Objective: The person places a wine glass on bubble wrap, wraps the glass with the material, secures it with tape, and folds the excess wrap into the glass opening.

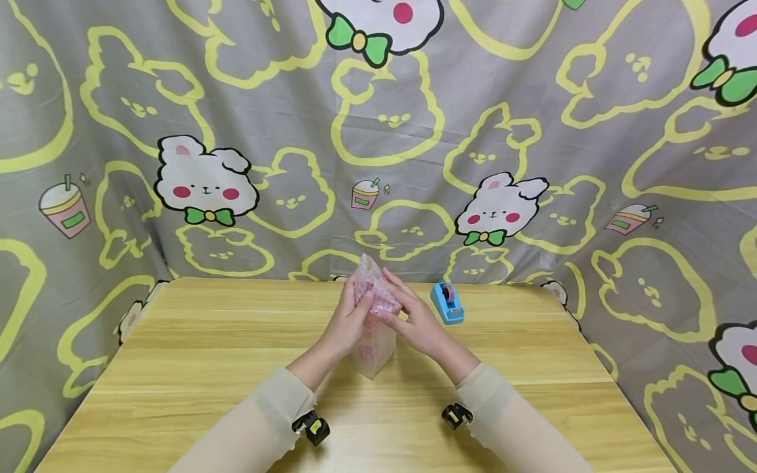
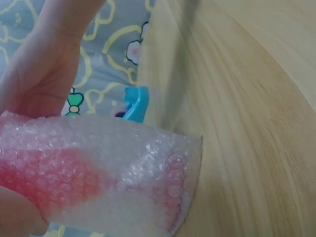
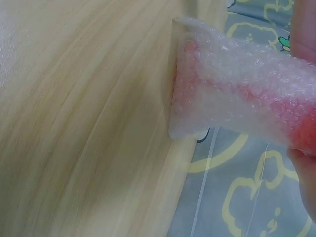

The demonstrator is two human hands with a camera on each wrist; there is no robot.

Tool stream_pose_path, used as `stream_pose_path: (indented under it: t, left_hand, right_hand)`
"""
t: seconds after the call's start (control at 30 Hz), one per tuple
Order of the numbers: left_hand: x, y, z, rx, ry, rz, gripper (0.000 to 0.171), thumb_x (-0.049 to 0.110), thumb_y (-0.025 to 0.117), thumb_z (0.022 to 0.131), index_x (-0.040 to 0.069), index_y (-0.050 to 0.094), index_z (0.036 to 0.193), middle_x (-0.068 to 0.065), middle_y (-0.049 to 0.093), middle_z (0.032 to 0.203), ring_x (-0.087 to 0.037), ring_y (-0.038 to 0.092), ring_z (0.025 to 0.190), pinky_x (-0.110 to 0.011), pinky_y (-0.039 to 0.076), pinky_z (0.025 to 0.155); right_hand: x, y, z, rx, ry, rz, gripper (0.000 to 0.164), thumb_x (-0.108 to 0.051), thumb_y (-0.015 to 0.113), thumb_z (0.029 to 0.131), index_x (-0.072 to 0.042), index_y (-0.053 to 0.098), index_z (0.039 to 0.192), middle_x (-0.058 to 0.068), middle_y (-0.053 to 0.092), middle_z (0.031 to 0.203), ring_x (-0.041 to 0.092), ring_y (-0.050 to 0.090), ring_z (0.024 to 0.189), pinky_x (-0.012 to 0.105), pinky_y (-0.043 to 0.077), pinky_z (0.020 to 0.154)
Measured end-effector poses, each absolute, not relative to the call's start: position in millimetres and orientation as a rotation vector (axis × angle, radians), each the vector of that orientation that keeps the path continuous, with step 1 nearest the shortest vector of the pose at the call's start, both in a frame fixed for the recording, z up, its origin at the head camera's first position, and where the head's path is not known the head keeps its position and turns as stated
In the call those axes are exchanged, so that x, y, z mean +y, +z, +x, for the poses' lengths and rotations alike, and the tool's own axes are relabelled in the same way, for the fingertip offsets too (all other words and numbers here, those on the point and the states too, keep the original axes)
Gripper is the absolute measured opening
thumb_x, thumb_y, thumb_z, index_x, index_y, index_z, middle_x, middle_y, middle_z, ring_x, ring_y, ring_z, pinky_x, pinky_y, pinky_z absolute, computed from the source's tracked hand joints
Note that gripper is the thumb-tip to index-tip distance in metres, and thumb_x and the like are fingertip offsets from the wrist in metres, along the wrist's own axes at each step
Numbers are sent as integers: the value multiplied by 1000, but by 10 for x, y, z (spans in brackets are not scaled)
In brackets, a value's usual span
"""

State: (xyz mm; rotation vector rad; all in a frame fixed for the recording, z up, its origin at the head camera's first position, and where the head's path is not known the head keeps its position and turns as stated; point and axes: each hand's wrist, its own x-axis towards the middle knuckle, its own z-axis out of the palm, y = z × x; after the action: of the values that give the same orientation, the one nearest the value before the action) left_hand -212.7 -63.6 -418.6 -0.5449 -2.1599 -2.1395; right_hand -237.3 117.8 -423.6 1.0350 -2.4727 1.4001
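Between both hands stands a clear bubble wrap bundle, with something red and pink showing through it. My left hand grips its upper left side, the thumb lying across the front. On the upper right side, my right hand holds the wrap with its fingers behind and its thumb in front. In the left wrist view the bubble wrap ends in a flat edge close over the tabletop. The right wrist view shows the same lower end of the bubble wrap. What the red thing inside is, I cannot tell.
A blue tape dispenser with a roll of tape stands behind and to the right of the hands. The wood-grain table reaches back to a grey curtain printed with cartoon figures, which also runs along both sides.
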Motion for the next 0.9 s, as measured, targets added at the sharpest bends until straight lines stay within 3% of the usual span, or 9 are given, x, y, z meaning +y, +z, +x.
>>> stream_pose_path:
  t: [0.17, 0.4, 0.53, 0.73, 0.9]
  left_hand:
    - [-679, -4211, -2103, -2193, -2092, -620, 68, 19, 46, 107, 15, 3, 160, -17, 19, 161, -34, 36, 141, -48, 37, 112]
    - [-724, -4240, -2106, -2159, -2068, -696, 73, 18, 53, 105, 19, 6, 161, -13, 22, 161, -31, 39, 140, -43, 40, 111]
    - [-741, -4249, -2116, -2159, -1996, -724, 71, 16, 55, 104, 19, 13, 160, -12, 27, 158, -30, 43, 137, -40, 43, 108]
    - [-756, -4272, -2132, -2163, -1854, -746, 66, 12, 59, 101, 12, 25, 158, -15, 24, 162, -36, 39, 140, -41, 40, 109]
    - [-785, -4269, -2129, -2234, -1760, -740, 71, 17, 60, 102, 15, 20, 160, -15, 24, 162, -36, 36, 142, -46, 38, 111]
  right_hand:
    - [1204, -4243, -2371, -2488, 1357, 1010, 57, -22, 65, 98, -17, 45, 152, -4, 26, 164, 25, 33, 145, 48, 42, 108]
    - [1215, -4196, -2385, -2470, 1323, 1010, 55, -31, 67, 97, -14, 51, 147, 0, 33, 161, 25, 32, 146, 50, 37, 112]
    - [1218, -4183, -2395, -2444, 1325, 1031, 54, -25, 69, 95, -11, 54, 145, 1, 37, 159, 27, 29, 148, 51, 34, 114]
    - [1207, -4184, -2397, -2381, 1348, 1052, 47, -10, 72, 91, -6, 61, 137, 6, 48, 151, 28, 31, 147, 51, 32, 115]
    - [1183, -4202, -2391, -2329, 1400, 1044, 42, 2, 73, 86, 1, 67, 127, 15, 52, 146, 35, 34, 145, 52, 36, 111]
